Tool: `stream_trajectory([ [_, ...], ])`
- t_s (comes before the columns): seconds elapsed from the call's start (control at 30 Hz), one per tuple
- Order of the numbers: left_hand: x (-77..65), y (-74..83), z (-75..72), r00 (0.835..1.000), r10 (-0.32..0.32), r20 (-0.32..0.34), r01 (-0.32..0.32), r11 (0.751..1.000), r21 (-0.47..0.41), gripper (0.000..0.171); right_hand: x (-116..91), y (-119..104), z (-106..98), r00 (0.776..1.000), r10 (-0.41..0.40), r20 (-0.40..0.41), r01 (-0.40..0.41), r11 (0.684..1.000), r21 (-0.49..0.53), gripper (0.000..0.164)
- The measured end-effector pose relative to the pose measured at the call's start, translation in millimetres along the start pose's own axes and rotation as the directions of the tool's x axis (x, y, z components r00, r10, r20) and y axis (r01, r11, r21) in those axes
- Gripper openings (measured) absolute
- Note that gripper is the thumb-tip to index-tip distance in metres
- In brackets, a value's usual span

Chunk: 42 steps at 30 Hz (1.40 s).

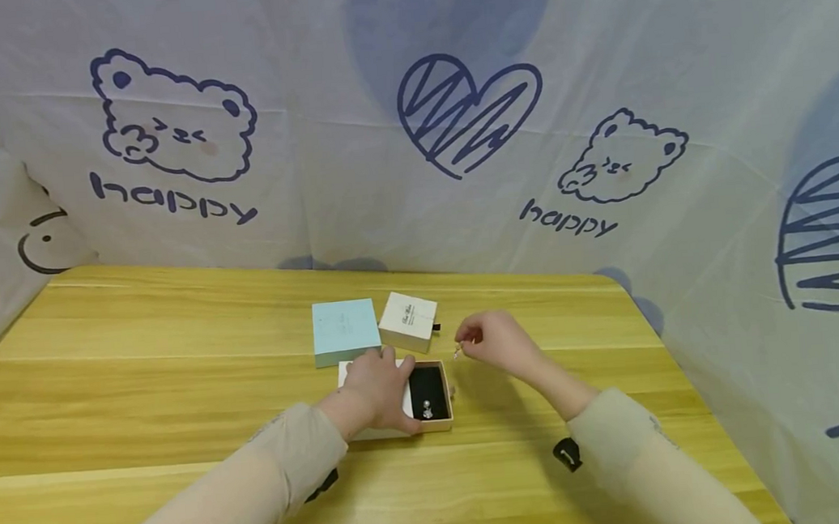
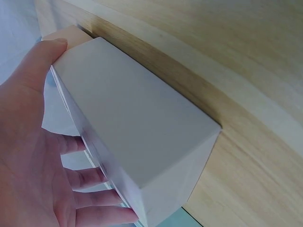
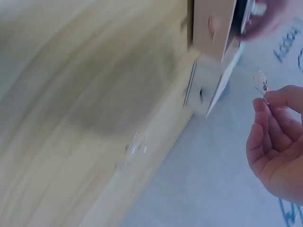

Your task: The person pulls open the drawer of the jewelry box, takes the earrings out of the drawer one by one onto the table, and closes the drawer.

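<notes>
My left hand [image 1: 377,385] grips a white sliding jewellery box [image 2: 128,109] from above, its thumb on the near side and its fingers over the top. Out of the box's right end stands a peach-edged drawer [image 1: 438,425] with a black insert. On that insert lies a sparkly silver earring [image 1: 427,410]. To the right of the drawer, my right hand [image 1: 500,342] pinches a small dangling earring [image 3: 265,86] between thumb and forefinger, raised off the table.
Behind the box are a light-blue box [image 1: 345,330] and a smaller white box [image 1: 409,319] with printed lettering and a black pull tab. They rest on a wooden table [image 1: 177,352], backed by a cloth [image 1: 338,138] printed with bears and hearts.
</notes>
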State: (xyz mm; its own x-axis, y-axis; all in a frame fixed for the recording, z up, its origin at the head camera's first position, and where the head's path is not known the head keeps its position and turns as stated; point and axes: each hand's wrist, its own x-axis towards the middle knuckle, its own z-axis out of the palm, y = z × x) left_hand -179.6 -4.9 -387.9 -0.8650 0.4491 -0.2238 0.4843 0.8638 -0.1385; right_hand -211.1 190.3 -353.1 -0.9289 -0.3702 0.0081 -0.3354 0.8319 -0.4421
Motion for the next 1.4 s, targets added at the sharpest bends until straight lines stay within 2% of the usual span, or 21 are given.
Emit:
stream_trajectory([
  [0.17, -0.9, 0.1, -0.3, 1.000, 0.000, 0.001, 0.000, 1.000, 0.001, 0.097, -2, 21, -17, 0.994, 0.108, -0.034, -0.107, 0.994, 0.024, 0.015],
  [0.3, -0.9, -0.1, -0.2, 1.000, -0.001, 0.001, 0.001, 1.000, 0.007, 0.097, -3, 38, -24, 0.985, 0.160, -0.060, -0.158, 0.987, 0.029, 0.016],
  [0.7, -1.3, 0.5, 0.5, 1.000, -0.009, 0.006, 0.009, 1.000, -0.011, 0.097, -2, 81, -25, 0.947, 0.308, -0.093, -0.309, 0.951, 0.014, 0.018],
  [0.87, -1.2, 1.1, 0.6, 1.000, -0.008, 0.006, 0.008, 1.000, -0.006, 0.097, -1, 92, -22, 0.940, 0.327, -0.100, -0.329, 0.944, -0.007, 0.017],
  [1.1, -0.8, 1.0, 1.4, 1.000, -0.007, 0.004, 0.007, 1.000, -0.008, 0.098, -1, 103, -18, 0.937, 0.345, -0.057, -0.348, 0.937, -0.045, 0.018],
  [1.4, -0.2, 0.9, 0.7, 1.000, -0.012, 0.006, 0.012, 1.000, -0.009, 0.098, 1, 104, -12, 0.933, 0.359, -0.030, -0.360, 0.932, -0.035, 0.018],
])
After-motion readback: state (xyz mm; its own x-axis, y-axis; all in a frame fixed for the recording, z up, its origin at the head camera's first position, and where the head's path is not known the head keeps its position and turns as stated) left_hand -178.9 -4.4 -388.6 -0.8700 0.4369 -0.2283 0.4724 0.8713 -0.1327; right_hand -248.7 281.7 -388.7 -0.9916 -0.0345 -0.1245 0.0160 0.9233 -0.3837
